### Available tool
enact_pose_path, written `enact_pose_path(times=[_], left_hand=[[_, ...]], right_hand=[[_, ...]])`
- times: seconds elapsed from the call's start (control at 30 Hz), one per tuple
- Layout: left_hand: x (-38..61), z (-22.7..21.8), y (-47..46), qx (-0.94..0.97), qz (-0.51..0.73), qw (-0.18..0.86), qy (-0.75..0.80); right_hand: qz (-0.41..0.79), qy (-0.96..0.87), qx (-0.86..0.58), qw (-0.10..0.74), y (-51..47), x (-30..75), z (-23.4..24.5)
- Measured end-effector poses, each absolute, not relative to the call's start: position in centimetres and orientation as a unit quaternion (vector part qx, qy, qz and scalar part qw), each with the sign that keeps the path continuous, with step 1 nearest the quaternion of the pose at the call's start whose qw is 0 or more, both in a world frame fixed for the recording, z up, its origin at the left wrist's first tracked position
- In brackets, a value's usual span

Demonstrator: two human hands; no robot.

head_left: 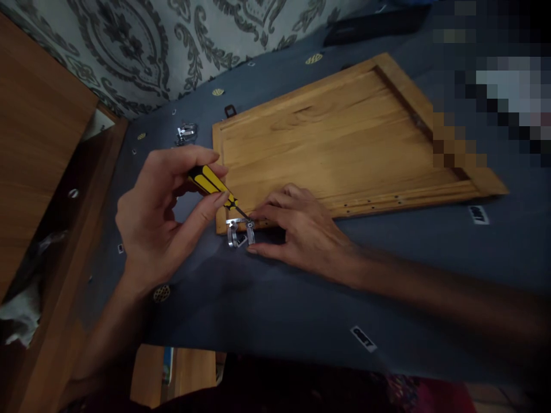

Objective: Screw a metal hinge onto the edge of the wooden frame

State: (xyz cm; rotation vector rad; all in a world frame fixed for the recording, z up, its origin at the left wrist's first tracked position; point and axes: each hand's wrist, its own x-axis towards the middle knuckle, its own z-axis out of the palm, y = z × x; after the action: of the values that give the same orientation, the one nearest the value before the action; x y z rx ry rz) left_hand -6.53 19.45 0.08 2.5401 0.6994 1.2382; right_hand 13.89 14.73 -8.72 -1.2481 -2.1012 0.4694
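Note:
My left hand (159, 206) is closed round the yellow and black handle of a screwdriver (210, 182). The screwdriver slants down to the right, its tip at a metal hinge (251, 232) on the near left edge of a framed wooden door panel (310, 149). My right hand (301, 229) pinches this hinge between thumb and fingers and rests partly on the panel. Whether the tip sits in a screw is too small to tell. The panel lies flat, with several small dark holes along its near edge.
More metal hinges (186, 133) lie beyond the panel's left end, near a small brown square loop (231, 110). A dark blue patterned cloth (275, 310) covers the surface. Wooden furniture (43, 126) stands at left, patterned wallpaper (124, 46) behind. A dark long object (379, 26) lies at the back.

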Motion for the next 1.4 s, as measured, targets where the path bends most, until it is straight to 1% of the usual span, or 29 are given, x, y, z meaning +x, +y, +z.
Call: enact_pose_path(times=[0.2, 0.3, 0.47, 0.6, 0.77, 0.83, 1.1, 1.4], left_hand=[[-6.4, -0.4, 19.8, 0.864, 0.448, 0.019, 0.230], [-6.2, -0.1, 19.4, 0.858, 0.457, 0.002, 0.236], [-6.0, 0.2, 19.0, 0.860, 0.449, 0.030, 0.240], [-6.3, -0.2, 19.0, 0.840, 0.479, 0.040, 0.250], [-6.5, -0.3, 18.5, 0.815, 0.487, 0.118, 0.289], [-6.5, -0.2, 18.4, 0.815, 0.482, 0.132, 0.294], [-6.7, -0.1, 19.6, 0.838, 0.483, 0.099, 0.233], [-6.5, 0.0, 19.4, 0.827, 0.493, 0.126, 0.239]], right_hand=[[0.178, -0.802, -0.473, 0.320, 14.8, 13.9, -8.7], [0.183, -0.800, -0.475, 0.317, 14.8, 13.9, -8.7], [0.186, -0.799, -0.474, 0.320, 14.8, 13.8, -8.6], [0.187, -0.802, -0.473, 0.314, 14.8, 13.8, -8.6], [0.182, -0.801, -0.475, 0.315, 14.8, 13.9, -8.7], [0.180, -0.801, -0.471, 0.322, 14.8, 13.9, -8.9], [0.195, -0.799, -0.477, 0.311, 14.7, 13.8, -8.4], [0.181, -0.800, -0.472, 0.323, 14.8, 14.0, -8.9]])
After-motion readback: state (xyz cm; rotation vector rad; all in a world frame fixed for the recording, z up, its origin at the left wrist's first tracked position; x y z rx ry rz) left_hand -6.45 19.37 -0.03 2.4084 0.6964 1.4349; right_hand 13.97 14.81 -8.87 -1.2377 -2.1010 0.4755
